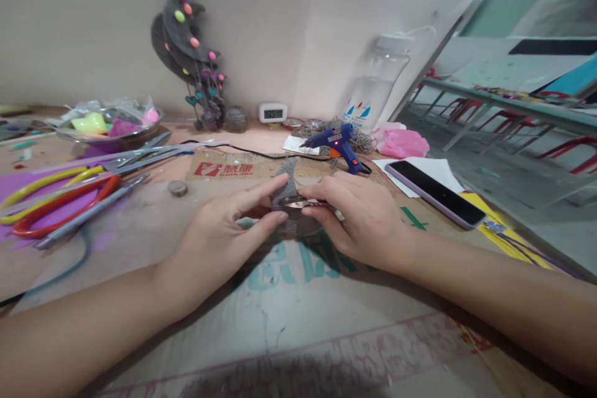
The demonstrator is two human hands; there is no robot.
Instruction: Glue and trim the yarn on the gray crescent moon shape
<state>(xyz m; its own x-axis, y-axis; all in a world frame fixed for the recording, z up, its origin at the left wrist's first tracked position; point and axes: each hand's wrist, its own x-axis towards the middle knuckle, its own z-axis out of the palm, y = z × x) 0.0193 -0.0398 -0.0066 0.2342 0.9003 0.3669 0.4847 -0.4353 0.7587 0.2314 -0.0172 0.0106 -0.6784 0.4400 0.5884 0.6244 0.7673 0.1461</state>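
My left hand (pixel 240 217) pinches a small grey yarn-wrapped piece (pixel 290 175) between thumb and fingers. The piece is curved and narrows to a tip at the top. My right hand (pixel 357 214) grips a slim, shiny metal tool (pixel 298 204). Its silver end lies against the lower part of the grey piece, while the rest is hidden in my fingers, so its exact kind does not show. Both hands are close together above a cardboard sheet (pixel 224 329) with printed lettering. Just beyond them rests a blue glue gun (pixel 342 146) with a red light on.
Red- and yellow-handled tools (pixel 68 211) and a metal bowl (pixel 156 118) are at left. A phone (pixel 436 193) is at right, near the table's edge. Behind stand a water bottle (pixel 375 84), a digital clock (pixel 273 113) and a grey moon decoration (pixel 180 34) against the wall.
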